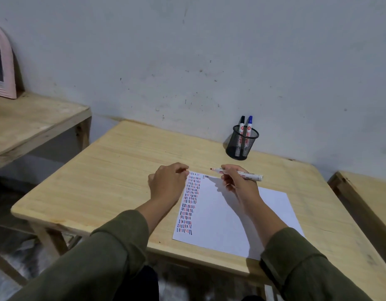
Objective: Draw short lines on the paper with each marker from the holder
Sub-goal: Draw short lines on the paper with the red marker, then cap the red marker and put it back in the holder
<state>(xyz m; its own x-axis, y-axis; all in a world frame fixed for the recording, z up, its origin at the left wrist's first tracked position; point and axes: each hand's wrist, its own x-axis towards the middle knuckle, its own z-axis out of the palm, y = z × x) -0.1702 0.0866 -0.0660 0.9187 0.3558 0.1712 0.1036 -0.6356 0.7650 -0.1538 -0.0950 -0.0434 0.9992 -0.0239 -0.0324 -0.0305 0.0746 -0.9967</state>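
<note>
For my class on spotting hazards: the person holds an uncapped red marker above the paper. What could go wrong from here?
1. The uncapped red marker in the right hand hovers with its tip near the top of the paper; a slip could leave a stray mark there or on the wooden table.
2. The left hand pins only one corner, so the sheet might shift mid-stroke.

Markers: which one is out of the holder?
The red-tipped marker, uncapped in the right hand; the black-capped marker and blue-capped marker stand in the mesh holder.

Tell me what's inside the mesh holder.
Two markers stand in the mesh holder: a black-capped marker and a blue-capped marker, caps up. The mesh shows their barrels faintly; the holder's bottom is too dark to make out.
</note>
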